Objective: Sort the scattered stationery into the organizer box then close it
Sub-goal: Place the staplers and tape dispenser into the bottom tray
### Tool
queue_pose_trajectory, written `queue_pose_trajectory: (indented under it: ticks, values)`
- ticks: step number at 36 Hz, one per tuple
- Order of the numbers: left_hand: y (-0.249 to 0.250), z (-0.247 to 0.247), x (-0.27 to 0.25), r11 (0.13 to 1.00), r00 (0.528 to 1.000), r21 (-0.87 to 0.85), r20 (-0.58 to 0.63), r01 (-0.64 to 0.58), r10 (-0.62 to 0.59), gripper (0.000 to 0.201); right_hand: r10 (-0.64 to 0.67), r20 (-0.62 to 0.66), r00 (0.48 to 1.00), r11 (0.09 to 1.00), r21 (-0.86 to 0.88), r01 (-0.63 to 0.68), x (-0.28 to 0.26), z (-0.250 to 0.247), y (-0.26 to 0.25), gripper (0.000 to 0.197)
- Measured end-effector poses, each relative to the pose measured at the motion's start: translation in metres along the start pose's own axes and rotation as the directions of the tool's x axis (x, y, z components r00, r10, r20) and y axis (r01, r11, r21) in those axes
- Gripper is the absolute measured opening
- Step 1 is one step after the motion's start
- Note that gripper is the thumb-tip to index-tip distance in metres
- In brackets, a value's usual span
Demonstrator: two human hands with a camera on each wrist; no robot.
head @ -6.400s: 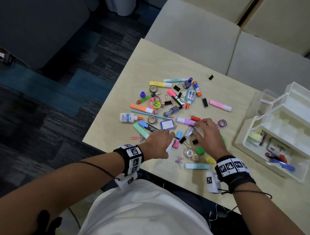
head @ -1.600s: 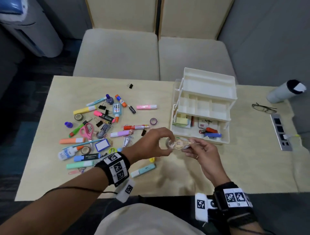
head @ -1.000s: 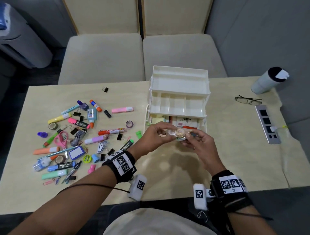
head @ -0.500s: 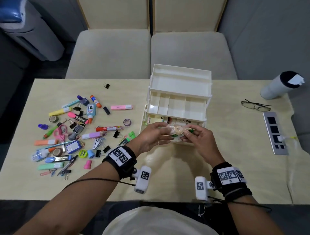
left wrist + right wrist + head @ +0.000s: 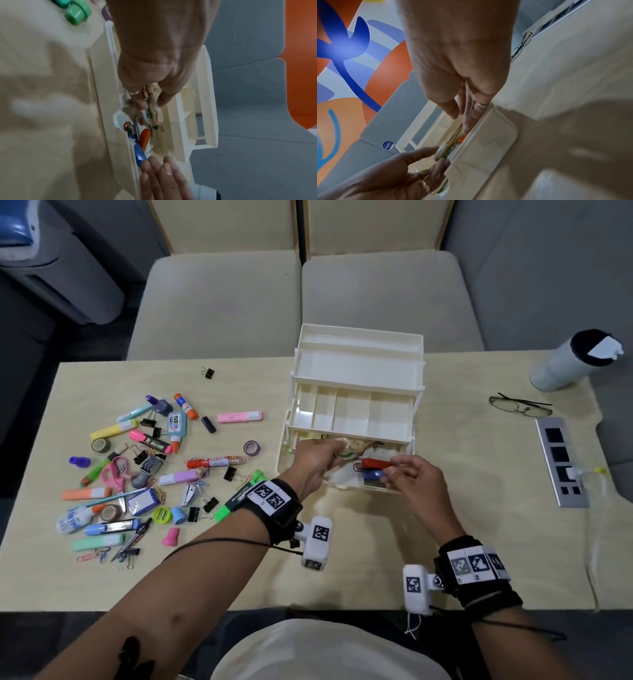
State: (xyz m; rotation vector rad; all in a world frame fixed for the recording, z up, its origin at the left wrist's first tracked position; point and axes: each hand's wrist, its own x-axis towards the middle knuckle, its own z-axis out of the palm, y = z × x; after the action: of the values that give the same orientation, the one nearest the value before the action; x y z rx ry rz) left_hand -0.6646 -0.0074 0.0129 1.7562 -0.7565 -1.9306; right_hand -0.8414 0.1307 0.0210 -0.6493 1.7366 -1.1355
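The cream organizer box [image 5: 358, 364] stands open on the table, its tiers stepped back. My left hand [image 5: 337, 448] pinches a clear tape roller [image 5: 347, 446] with beige spools, low inside the bottom compartment. The left wrist view shows thumb and fingers around the tape roller [image 5: 153, 108]. My right hand [image 5: 394, 469] hovers at the compartment's right end with straight fingers and holds nothing. Its fingertips are by a red item [image 5: 375, 463] and a blue item [image 5: 373, 474] lying in the box. Scattered stationery [image 5: 147, 470] covers the table's left part.
A pink highlighter [image 5: 239, 417], a purple tape roll [image 5: 251, 447] and a red marker [image 5: 215, 462] lie nearest the box. Right of the box are glasses [image 5: 519, 407], a grey tumbler [image 5: 572, 361] and a metal socket panel [image 5: 560, 462]. Sofa seats stand behind.
Both hands carried the tape roller from above the table forward into the box's bottom compartment. My right hand has let go of it and drawn off to the right.
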Motion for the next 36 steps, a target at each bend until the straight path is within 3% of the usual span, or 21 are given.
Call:
queue_pose_trajectory:
  ticks: [5,11,19,30,36]
  values:
    - [-0.004,0.022,0.002,0.997,0.998,-0.048,-0.036,-0.056,0.054,0.023,-0.024,-0.019,1.0,1.0,-0.015,0.024,-0.003,-0.004,0.005,0.014]
    - [-0.011,0.043,0.003,0.99,0.987,0.025,-0.081,-0.138,0.139,0.019,-0.023,-0.027,0.999,0.999,-0.032,0.022,-0.004,-0.003,0.005,0.011]
    - [-0.021,0.056,0.009,0.934,0.928,0.253,-0.212,-0.25,0.306,0.016,-0.022,-0.027,0.999,0.997,-0.073,0.02,-0.003,-0.003,0.007,0.01]
    - [-0.023,0.06,0.014,0.92,0.88,0.309,-0.33,-0.242,0.342,0.012,-0.029,-0.019,0.999,0.993,-0.112,0.027,-0.005,-0.004,0.003,0.011]
    - [-0.022,0.057,0.014,0.924,0.894,0.3,-0.305,-0.237,0.329,0.012,-0.027,-0.007,1.0,0.991,-0.135,0.025,-0.006,-0.004,0.0,0.011]
